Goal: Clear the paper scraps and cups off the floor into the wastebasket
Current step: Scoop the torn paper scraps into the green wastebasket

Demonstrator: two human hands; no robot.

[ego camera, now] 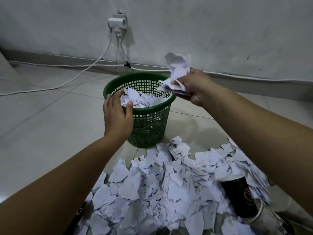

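A green mesh wastebasket [149, 126] stands on the tiled floor, partly filled with torn white paper. My left hand [117, 114] rests on its near left rim, fingers straight over the edge. My right hand [191, 86] grips a bunch of crumpled paper scraps [177, 68] just above the basket's right rim. A big heap of torn paper scraps [169, 187] covers the floor in front of the basket. A dark paper cup [240, 195] lies on its side in the heap at the right, next to another cup [264, 216] that is blurred.
A white wall with a socket and plug adapter [117, 22] is behind the basket. White cables [81, 72] trail along the baseboard and across the floor at the left. Bare grey tiles lie left of the basket.
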